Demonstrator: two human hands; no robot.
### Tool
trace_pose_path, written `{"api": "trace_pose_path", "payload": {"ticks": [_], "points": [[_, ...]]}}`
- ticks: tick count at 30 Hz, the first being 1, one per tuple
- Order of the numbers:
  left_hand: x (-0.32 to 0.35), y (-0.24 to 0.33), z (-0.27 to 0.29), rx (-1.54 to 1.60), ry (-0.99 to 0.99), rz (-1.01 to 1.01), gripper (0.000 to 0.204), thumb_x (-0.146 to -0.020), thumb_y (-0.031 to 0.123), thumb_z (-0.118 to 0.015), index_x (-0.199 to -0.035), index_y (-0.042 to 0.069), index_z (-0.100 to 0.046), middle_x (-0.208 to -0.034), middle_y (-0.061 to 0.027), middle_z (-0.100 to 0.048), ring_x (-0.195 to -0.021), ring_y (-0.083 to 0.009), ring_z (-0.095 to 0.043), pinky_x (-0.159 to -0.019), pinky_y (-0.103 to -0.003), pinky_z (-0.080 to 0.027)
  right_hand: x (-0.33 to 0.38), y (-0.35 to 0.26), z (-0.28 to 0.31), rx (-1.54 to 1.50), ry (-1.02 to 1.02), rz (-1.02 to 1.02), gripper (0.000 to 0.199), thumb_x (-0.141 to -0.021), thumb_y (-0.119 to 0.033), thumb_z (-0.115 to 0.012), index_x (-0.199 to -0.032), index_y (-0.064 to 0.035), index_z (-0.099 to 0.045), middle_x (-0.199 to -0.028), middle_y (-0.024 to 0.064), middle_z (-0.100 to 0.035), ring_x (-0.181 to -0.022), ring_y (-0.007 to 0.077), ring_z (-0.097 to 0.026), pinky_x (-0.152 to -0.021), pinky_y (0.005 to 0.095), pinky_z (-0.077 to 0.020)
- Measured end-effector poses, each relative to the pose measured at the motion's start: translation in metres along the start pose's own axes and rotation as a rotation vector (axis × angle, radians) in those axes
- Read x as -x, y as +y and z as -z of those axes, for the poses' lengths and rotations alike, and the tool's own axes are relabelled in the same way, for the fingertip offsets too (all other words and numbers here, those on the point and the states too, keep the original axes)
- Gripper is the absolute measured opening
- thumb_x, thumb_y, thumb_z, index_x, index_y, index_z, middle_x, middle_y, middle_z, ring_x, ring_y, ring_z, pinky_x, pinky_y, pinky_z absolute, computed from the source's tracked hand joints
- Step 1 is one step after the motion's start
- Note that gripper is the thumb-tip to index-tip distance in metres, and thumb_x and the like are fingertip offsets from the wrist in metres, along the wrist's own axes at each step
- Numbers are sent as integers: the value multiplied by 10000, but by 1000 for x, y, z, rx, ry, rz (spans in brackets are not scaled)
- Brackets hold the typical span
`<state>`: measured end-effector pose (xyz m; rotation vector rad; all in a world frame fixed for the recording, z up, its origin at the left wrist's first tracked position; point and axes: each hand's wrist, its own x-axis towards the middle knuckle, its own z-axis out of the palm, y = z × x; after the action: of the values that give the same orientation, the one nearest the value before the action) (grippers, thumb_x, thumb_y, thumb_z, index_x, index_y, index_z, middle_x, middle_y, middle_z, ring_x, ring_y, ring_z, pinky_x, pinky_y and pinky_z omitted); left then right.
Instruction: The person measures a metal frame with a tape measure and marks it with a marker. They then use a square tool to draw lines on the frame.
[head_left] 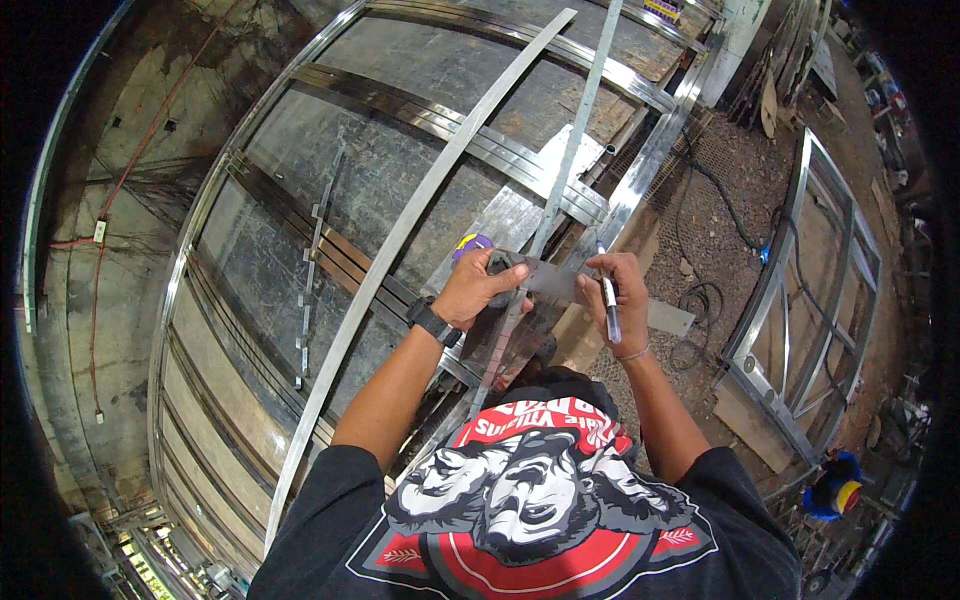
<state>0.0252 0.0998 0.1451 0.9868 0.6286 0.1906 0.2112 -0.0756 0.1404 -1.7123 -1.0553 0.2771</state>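
My left hand (474,290), with a dark watch on its wrist, pinches a small flat grey metal plate (548,284) between thumb and fingers. My right hand (622,292) grips a slim white marker pen (611,300), one end pointing up past the fingers, and its fingers are at the plate's right edge. A purple and yellow object (470,244) shows just beyond my left fingers; its kind I cannot make out. Under and beyond the plate runs a long narrow pale metal strip (566,165).
A large metal-topped table (400,150) carries long steel tubes and a long flat bar (420,205). To the right, a welded metal frame (800,300) lies on the ground near black cables (735,215). A blue container (832,487) stands at lower right.
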Motion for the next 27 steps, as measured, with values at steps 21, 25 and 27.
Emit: {"api": "trace_pose_path", "payload": {"ticks": [21,25,27], "points": [[-1,-2,-2,4,30,11,428,-969,206,-800,-1302,28,-600,-1088,-113,-747,-759,-217,-765,-647,-347,-659,-16,-20,-2,-601,-260,-397,262,-1010,-170,-729,-1193,17,-741,-984,68,-767,-928,109,-710,-830,265,-563],[-2,-4,-1,0,27,-4,424,-971,206,-799,-1305,34,-602,-1086,-112,-753,-751,-209,-764,-638,-340,-652,-19,-22,-1,-585,-287,-410,255,-1009,-165,-726,-1197,6,-747,-978,58,-763,-924,104,-704,-814,256,-556],[-2,-2,-3,-3,24,-13,411,-970,211,-800,-1290,33,-613,-1080,-111,-753,-748,-206,-763,-637,-338,-651,-19,-18,-2,-568,-292,-394,247,-1010,-163,-724,-1190,3,-750,-978,51,-762,-919,101,-700,-798,247,-549]]}}
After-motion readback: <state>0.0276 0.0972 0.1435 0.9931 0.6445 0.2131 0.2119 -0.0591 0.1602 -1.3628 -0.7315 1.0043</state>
